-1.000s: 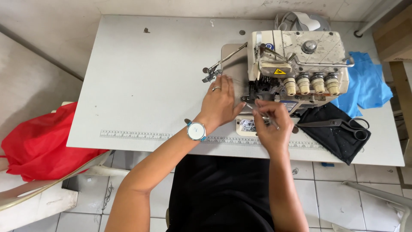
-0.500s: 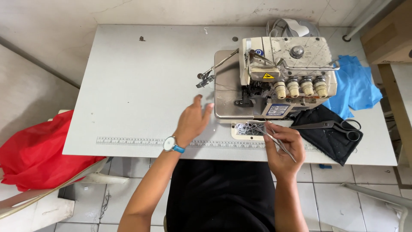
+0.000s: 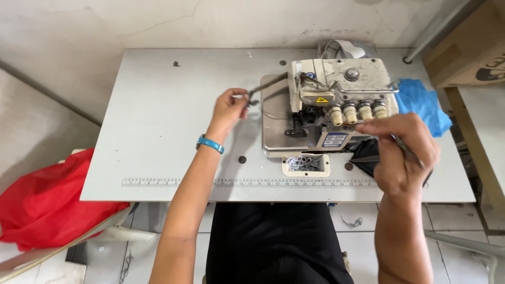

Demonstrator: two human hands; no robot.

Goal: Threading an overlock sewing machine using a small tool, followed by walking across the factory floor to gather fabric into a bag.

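A cream overlock sewing machine [image 3: 342, 100] stands on a white table [image 3: 158, 131]. My left hand [image 3: 229, 108], with a blue-strapped watch on the wrist, pinches the metal thread guide arm [image 3: 265, 87] at the machine's left side. My right hand [image 3: 402, 152] is raised in front of the machine's tension knobs [image 3: 357, 111] and grips thin metal tweezers [image 3: 407, 150]. A black cloth [image 3: 368, 155] lies under that hand, mostly hidden. A small tray of thread scraps [image 3: 306, 164] sits in the table in front of the machine.
A blue cloth [image 3: 421, 102] lies right of the machine. A red bag [image 3: 47, 202] sits at the lower left beside the table. A cardboard box [image 3: 468, 47] stands at the upper right. A printed ruler strip [image 3: 173, 182] runs along the table's front edge.
My left hand moved from the table up to the thread guide arm. My right hand rose with the tweezers, away from the needle area and to the right.
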